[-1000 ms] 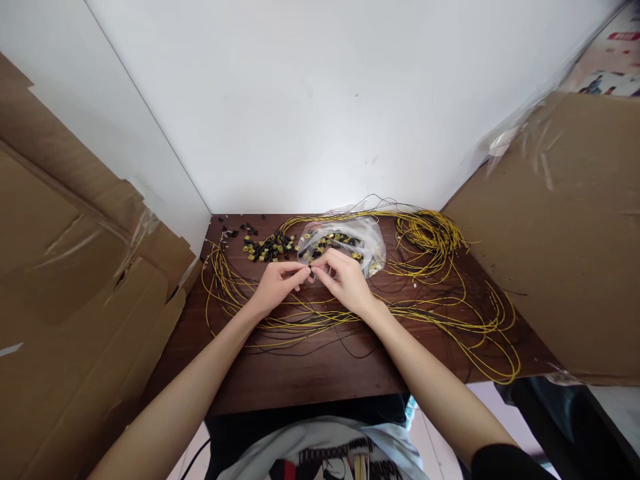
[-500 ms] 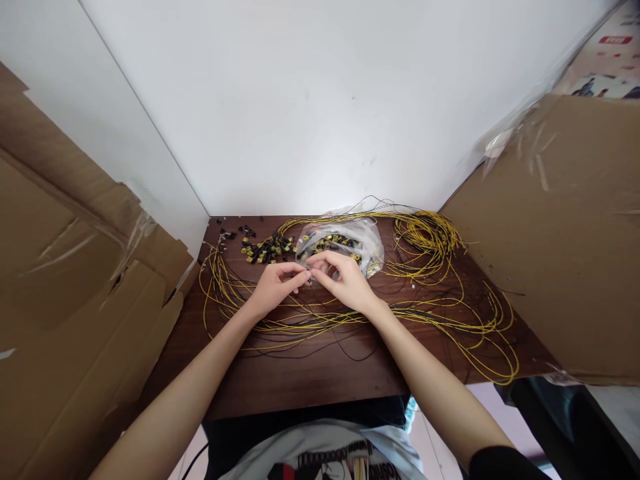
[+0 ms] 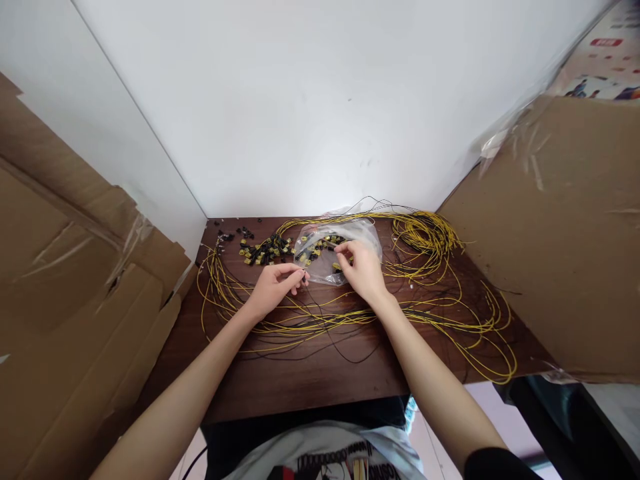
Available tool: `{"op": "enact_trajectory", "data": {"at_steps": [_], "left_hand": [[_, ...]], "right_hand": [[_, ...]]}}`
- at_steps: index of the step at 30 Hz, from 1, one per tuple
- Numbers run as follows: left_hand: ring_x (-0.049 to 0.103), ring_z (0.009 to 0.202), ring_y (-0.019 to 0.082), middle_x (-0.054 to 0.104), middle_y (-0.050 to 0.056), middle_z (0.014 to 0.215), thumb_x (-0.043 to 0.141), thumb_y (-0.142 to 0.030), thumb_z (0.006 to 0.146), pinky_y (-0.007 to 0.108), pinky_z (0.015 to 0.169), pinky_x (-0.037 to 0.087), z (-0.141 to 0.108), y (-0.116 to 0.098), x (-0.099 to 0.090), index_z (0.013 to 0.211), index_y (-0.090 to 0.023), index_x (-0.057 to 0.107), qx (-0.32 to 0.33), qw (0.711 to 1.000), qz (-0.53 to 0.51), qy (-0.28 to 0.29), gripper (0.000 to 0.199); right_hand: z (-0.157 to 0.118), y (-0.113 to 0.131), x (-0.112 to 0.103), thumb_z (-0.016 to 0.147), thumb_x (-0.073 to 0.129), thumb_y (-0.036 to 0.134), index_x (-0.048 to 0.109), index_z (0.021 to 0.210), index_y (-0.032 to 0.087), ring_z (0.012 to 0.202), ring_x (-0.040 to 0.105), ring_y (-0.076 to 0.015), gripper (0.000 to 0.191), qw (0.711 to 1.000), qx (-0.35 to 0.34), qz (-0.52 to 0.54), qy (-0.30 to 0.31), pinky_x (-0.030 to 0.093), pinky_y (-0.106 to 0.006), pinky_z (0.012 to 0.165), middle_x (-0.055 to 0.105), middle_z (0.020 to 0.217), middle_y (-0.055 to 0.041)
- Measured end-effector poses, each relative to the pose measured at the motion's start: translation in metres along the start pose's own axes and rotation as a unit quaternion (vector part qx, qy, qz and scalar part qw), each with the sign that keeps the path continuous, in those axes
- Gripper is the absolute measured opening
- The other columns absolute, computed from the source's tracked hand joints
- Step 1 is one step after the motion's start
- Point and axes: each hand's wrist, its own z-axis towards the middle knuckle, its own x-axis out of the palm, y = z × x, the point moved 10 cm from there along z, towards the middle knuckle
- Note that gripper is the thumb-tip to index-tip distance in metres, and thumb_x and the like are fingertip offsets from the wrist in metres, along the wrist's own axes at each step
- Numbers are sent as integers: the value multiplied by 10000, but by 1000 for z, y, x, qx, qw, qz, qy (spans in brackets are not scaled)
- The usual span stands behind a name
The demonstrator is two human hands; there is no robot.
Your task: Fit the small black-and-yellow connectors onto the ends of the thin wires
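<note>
My left hand is closed in a pinch on the end of a thin black wire, where a small dark piece shows at the fingertips. The wire trails down and right over the table. My right hand is over a clear plastic bag holding several small black and yellow parts. Its thumb and fingers are closed together, and what they grip, if anything, is too small to make out. Left of the bag lies a pile of similar black and yellow parts.
Long yellow and black wires stretch across the brown table. A coiled bundle lies at the back right. Small black bits are scattered at the back left. Cardboard stands on the left, more cardboard on the right.
My right hand has left my left fingertips and moved right, over the bag. My left hand has stayed nearly in place, with the wire now plainly visible below it.
</note>
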Motion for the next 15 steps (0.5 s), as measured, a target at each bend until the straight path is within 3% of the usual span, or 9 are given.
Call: {"op": "enact_trajectory", "data": {"at_steps": [3,7,12,15], "left_hand": [[478,506,81,610,32,638,525,-343,785,204,515,428,1,0,0,674,-116,639,3,1000,-3,-1,278],[474,508,79,609,33,653,508,-330,799,206,522,425,1,0,1,670,-113,632,4,1000,-6,3,281],[475,501,76,609,27,651,516,-322,797,207,521,417,0,1,0,680,-115,640,3,1000,-9,-6,268],[470,492,72,614,21,657,536,-333,784,208,519,423,0,1,-4,697,-118,645,6,999,-21,-27,256]], "right_hand": [[-4,-2,10,764,570,166,647,803,176,796,547,-214,87,996,-5,-85,34,419,-342,713,611,829,-80],[-8,-3,15,764,599,207,654,728,173,792,524,-221,74,988,-6,-147,52,410,-349,709,585,807,-92],[-7,2,15,757,600,187,639,725,178,814,521,-221,51,990,-18,-132,52,413,-348,727,590,803,-79],[-5,12,13,774,577,177,624,783,170,842,538,-215,49,997,-30,-53,47,421,-343,754,617,817,-69]]}}
